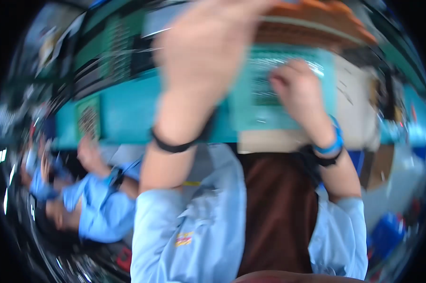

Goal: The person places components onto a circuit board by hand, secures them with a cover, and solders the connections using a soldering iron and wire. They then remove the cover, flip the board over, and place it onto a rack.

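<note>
My left hand (206,52) is raised and reaches forward to the top edge, close to an orange-brown bin (338,21). Motion smears it and its fingers cannot be made out. Below the bin lies a green circuit board (265,98) with shiny rows on it, inside a pale green sheet or tray (250,121). Over the board's right side is my right hand (300,89), its fingers curled together near the surface. Whether something small sits between those fingers is hidden by blur. Black bands circle both wrists, with a blue one on the right.
A beige board (269,142) lies under the pale green sheet on the teal bench (132,108). To the left, a co-worker's hand (90,158) touches another green board (88,118). Dark racks (95,61) stand behind. At lower right is a blue container (386,233).
</note>
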Action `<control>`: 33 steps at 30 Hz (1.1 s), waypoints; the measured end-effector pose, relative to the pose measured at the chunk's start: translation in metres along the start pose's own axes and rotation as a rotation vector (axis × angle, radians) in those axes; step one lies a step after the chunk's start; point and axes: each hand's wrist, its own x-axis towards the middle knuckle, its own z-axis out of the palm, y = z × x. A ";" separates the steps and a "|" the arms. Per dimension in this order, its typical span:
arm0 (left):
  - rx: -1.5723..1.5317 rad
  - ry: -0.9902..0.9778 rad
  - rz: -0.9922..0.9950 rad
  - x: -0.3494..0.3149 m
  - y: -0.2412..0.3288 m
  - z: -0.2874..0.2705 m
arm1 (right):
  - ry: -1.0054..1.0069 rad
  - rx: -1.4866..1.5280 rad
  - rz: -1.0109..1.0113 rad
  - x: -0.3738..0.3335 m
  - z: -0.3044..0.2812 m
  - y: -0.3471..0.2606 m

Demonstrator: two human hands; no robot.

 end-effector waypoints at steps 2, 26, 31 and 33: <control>0.011 0.011 -0.020 0.002 0.009 -0.002 | -0.035 0.008 0.036 0.000 -0.005 -0.002; -0.068 0.012 -0.001 0.004 0.102 -0.054 | 0.003 -0.159 -0.048 -0.068 -0.072 -0.069; 0.169 -0.119 0.127 0.040 0.157 -0.085 | 0.064 -0.092 -0.041 -0.072 -0.104 -0.061; -0.028 -0.139 -0.033 0.046 0.164 -0.078 | 0.068 -0.129 -0.021 -0.073 -0.113 -0.059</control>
